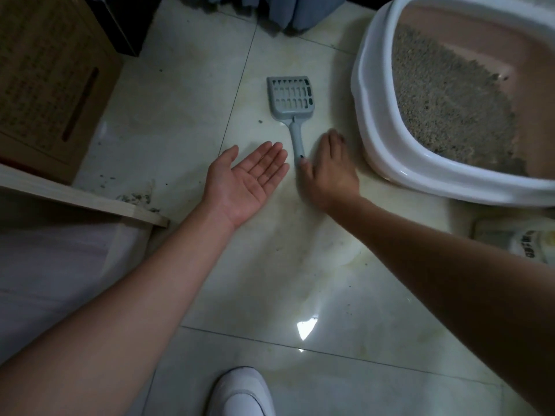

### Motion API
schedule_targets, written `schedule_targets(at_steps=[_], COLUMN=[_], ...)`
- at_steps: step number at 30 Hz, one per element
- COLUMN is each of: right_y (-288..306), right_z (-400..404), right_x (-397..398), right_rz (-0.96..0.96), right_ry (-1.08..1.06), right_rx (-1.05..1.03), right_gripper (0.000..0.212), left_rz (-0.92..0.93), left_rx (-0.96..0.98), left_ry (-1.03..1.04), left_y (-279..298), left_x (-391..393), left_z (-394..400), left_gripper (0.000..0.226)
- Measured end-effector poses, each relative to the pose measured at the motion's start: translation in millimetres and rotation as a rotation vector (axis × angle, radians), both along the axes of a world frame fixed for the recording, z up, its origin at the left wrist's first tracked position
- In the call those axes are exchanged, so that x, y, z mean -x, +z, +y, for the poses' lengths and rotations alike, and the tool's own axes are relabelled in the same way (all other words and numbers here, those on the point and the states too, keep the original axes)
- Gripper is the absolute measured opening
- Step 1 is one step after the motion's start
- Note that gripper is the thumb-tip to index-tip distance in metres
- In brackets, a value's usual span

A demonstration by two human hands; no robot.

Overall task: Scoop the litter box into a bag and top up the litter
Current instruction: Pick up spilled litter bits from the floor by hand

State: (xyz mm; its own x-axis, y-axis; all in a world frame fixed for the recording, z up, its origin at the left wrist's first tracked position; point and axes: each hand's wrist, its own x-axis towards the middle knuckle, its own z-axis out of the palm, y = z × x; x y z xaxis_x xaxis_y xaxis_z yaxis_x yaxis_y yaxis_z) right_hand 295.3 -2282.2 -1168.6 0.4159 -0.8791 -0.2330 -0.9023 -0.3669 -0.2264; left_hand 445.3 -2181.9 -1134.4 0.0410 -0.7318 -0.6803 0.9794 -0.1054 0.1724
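Grey scoop flat on the tiled floor, centre of view, slotted head far, handle pointing near. Not held.

Left hand palm up, fingers spread flat, gripping nothing, just left of the handle end, not touching it. Right hand palm down, fingers extended, a bit blurred, just right of the handle end; thumb at or against the handle tip, contact hard to confirm. Nothing gripped. Both forearms bare, reaching in from the near edge.

Litter box far right on the floor: white outer rim, pink inner wall, grey-brown litter covering most of the bottom, bare pink showing along the far side. Near-left corner of the rim close to the right hand, apart from it.

Cardboard box far left. Pale wooden board running diagonally across the left side, with spilled litter grains scattered on the floor along its far edge. Small dark speck just left of the scoop head.

Grey-blue fabric hanging at the far edge, centre. Pale package with printed text at the right edge, near side of the litter box, partly cut off. White shoe at the near edge, centre. Bright glare patch on the floor beyond the shoe.
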Motion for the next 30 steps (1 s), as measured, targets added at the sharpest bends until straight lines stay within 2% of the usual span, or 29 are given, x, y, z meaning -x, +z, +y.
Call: schedule_targets(at_steps=[3, 6, 9, 12, 15, 20, 25, 30], right_y=[0.4, -0.2, -0.8, 0.3, -2.9, -9.8, -6.3, -2.8], right_z=[9.5, -14.5, -53.4, -85.8, -90.7, -48.9, 1.7, 43.8], right_x=[15.2, 8.6, -16.9, -44.1, -54.4, -18.0, 37.6, 76.0], right_rz=[0.0, -0.017, -0.082, -0.15, -0.125, -0.119, -0.011, 0.031], right_ry=[0.092, 0.09, -0.006, -0.202, -0.293, -0.041, 0.22, 0.38], right_rx=[0.036, 0.016, -0.011, -0.083, -0.086, 0.017, 0.048, 0.034], right_gripper=[0.072, 0.071, 0.076, 0.081, 0.083, 0.08, 0.079, 0.08], left_rz=[-0.001, -0.02, -0.046, -0.078, -0.088, -0.052, -0.039, -0.034], left_rx=[-0.006, -0.014, 0.001, 0.014, 0.023, 0.008, -0.008, -0.016], left_ry=[-0.009, -0.017, -0.03, -0.039, -0.027, -0.011, -0.028, -0.014], left_y=[1.0, 4.8, 11.8, 18.9, 20.3, 15.4, 5.7, 1.4], left_x=[1.5, 1.4, -0.2, -4.6, -8.1, 1.3, 11.9, 16.1], left_z=[1.8, 3.9, 3.1, 3.7, 4.4, 6.7, 10.5, 10.1], left_gripper=[0.048, 0.048, 0.049, 0.049, 0.049, 0.049, 0.05, 0.049])
